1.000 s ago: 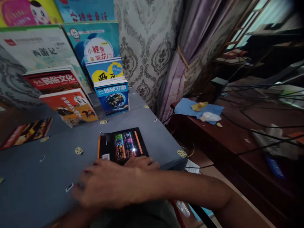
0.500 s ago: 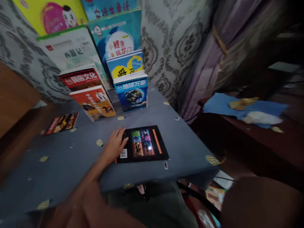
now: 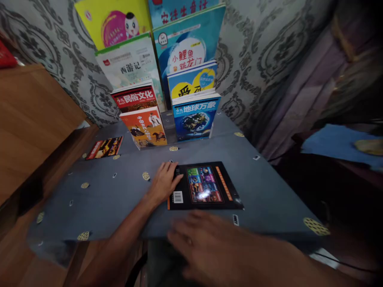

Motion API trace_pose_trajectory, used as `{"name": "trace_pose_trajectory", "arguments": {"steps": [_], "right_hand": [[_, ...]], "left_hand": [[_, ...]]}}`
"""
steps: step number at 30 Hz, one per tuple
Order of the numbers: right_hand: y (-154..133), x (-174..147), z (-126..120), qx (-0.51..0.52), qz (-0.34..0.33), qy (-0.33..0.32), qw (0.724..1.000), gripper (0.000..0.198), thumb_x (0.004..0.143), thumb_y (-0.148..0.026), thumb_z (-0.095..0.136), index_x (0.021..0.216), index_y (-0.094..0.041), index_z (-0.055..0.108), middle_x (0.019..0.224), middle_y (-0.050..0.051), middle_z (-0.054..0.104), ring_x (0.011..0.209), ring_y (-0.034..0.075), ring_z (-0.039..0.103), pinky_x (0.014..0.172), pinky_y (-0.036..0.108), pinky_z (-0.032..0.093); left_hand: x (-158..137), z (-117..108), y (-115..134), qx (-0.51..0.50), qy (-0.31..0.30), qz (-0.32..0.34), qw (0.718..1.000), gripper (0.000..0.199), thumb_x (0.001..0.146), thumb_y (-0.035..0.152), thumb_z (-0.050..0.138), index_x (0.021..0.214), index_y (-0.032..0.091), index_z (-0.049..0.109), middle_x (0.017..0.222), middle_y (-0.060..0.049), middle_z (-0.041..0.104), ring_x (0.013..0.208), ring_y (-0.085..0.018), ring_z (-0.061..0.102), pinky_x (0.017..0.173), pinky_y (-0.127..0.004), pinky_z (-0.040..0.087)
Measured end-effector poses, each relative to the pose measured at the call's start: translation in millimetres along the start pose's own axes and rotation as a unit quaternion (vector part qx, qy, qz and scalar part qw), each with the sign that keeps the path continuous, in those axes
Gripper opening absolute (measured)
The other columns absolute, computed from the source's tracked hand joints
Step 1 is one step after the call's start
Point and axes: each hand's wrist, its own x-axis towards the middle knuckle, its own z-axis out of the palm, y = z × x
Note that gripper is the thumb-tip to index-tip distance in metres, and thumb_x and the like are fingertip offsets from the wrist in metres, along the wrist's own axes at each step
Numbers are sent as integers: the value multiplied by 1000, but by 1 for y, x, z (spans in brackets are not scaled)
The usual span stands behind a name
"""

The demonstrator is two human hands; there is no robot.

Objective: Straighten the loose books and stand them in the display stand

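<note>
Grey damask-patterned wall (image 3: 239, 52) at the back, beyond both hands; purple curtain (image 3: 295, 103) off to their right, wooden panel (image 3: 32, 127) to their left. Table with grey-blue cloth (image 3: 119, 211), yellow and black motifs, under the left hand.

Left hand (image 3: 163, 182): open, laid over the left edge of a black book (image 3: 206, 185), thumb on the cover; not closed round it. Book lies flat, mostly right of that hand, barcode just beside the wrist side, colored picture panel farther right, glare on it.

Right hand (image 3: 206, 243): blurred, fingers loosely extended, grasping nothing visible; near side of the book, by the table's front edge.

Beyond the left hand, upright: orange book (image 3: 146, 129) slightly left, blue globe-cover book (image 3: 196, 119) slightly right, taller books in rows behind. Farther left of it, a dark book (image 3: 104, 148) lying flat.
</note>
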Motion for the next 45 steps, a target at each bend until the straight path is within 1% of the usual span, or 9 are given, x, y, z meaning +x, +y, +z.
{"name": "trace_pose_trajectory", "arguments": {"steps": [2, 6, 10, 16, 26, 36, 41, 43, 45], "right_hand": [[22, 31, -9, -35, 12, -37, 999, 35, 96, -36, 60, 123, -14, 66, 128, 14, 68, 117, 26, 65, 103, 41, 50], [56, 55, 3, -64, 91, -11, 994, 47, 101, -35, 50, 140, -9, 54, 147, 18, 54, 139, 27, 48, 114, 44, 42], [90, 32, 17, -108, 170, 1, 979, 49, 102, -35, 46, 140, -6, 54, 147, 23, 52, 141, 32, 45, 115, 53, 39], [127, -20, -3, -155, 253, 37, 954, 46, 104, -31, 36, 143, -12, 53, 149, 18, 51, 141, 29, 46, 115, 55, 38], [91, -69, 14, -202, 238, 9, 950, 85, 91, -62, 56, 154, -11, 33, 155, 24, 41, 145, 38, 36, 114, 61, 35], [49, -99, 23, -210, 214, 25, 954, 60, 88, -35, 69, 143, -23, 51, 144, 14, 57, 134, 36, 50, 107, 65, 41], [39, -110, -2, -145, 166, 60, 974, 42, 95, -33, 61, 137, -27, 59, 135, 9, 66, 130, 28, 56, 101, 52, 52], [40, -108, -18, -95, 157, 91, 979, 37, 100, -34, 54, 135, -28, 60, 130, 8, 69, 125, 24, 60, 99, 46, 55], [44, -100, -32, -36, 160, 134, 977, 35, 102, -40, 48, 130, -26, 64, 121, 8, 73, 117, 23, 66, 94, 41, 57]], "left_hand": [[-1, 3, -5, -14, 17, 7, 1000, 33, 99, 30, 51, 129, 17, 53, 118, -12, 65, 113, -26, 59, 100, -46, 49], [-2, 6, -14, -60, 43, 26, 997, 30, 101, 26, 45, 129, 19, 53, 117, -9, 68, 110, -23, 61, 98, -43, 50], [-3, 6, -13, -40, 53, 21, 998, 29, 101, 25, 43, 128, 19, 54, 119, -10, 68, 115, -24, 61, 103, -46, 48], [-3, 2, -8, -3, 49, 36, 998, 25, 101, 26, 43, 121, 20, 57, 112, -9, 68, 107, -24, 61, 98, -44, 50], [-9, -6, 7, 102, 10, 46, 994, 25, 102, 25, 40, 114, 20, 61, 103, -8, 65, 99, -25, 59, 86, -38, 50], [-25, -18, 22, 103, -33, 52, 993, 26, 100, 23, 42, 97, 20, 67, 91, -6, 64, 89, -24, 60, 77, -35, 49], [-30, -38, 24, -56, -105, 34, 992, 30, 100, 36, 45, 104, 22, 71, 95, -6, 68, 91, -22, 64, 83, -35, 51], [-32, -50, 25, -181, -159, 32, 970, 39, 100, 48, 43, 110, 23, 72, 109, -8, 69, 102, -23, 65, 92, -37, 50], [-35, -59, 26, -328, -208, 41, 921, 55, 98, 62, 38, 117, 24, 72, 127, -11, 66, 117, -26, 62, 103, -41, 47]]}}
